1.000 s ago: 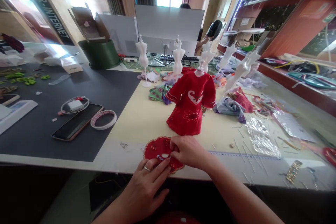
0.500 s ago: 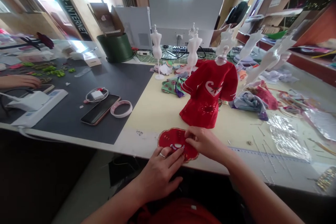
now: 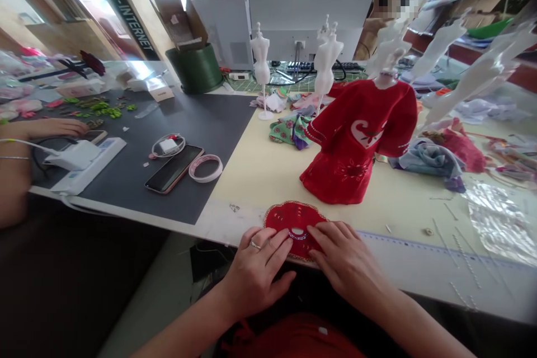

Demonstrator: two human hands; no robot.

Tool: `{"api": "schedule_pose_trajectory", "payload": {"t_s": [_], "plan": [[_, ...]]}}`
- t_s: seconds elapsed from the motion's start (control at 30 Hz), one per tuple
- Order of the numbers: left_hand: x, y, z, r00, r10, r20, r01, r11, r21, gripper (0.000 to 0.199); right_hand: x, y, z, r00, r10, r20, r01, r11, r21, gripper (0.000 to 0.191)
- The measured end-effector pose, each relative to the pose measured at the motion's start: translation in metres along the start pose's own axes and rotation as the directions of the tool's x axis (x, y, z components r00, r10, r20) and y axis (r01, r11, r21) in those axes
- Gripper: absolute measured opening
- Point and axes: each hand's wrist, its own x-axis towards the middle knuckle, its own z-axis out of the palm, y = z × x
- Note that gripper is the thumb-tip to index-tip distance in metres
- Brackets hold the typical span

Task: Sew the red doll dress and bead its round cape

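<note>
Across the cream worktable [image 3: 251,190], we are watching the open left hand [image 3: 255,274] and right hand [image 3: 346,257] pressing flat on the red beaded cloth piece [image 3: 279,218] (neither is gripping it), where one careless slide could drag it over the front edge [image 3: 218,240].

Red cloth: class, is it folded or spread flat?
Spread flat: the cloth lies on the table, centre hole showing, under the left hand and right hand.

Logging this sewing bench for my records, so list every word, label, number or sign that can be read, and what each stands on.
"DZ R-INTERNET": on the dark banner beside the window.
Ruler along the table's front edge: tick marks show, numbers too small to read.
White charger on the dark mat: no readable print.
Small box at the mat's far end: too small to read.
</note>
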Motion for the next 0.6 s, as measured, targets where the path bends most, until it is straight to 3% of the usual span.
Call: {"api": "schedule_pose_trajectory", "payload": {"t_s": [0.33,0.6], "plan": [[-0.003,-0.005,0.007,0.999,-0.007,0.041,0.010,0.998,-0.069,0.044,-0.005,-0.002,0.011,0.999,-0.014,-0.033,0.012,0.998,-0.054,0.030],[-0.004,-0.012,0.000,0.995,-0.018,-0.094,0.003,0.987,-0.158,0.040,-0.009,0.004,0.005,0.998,0.008,-0.069,-0.003,0.997,0.075,0.037]]}}
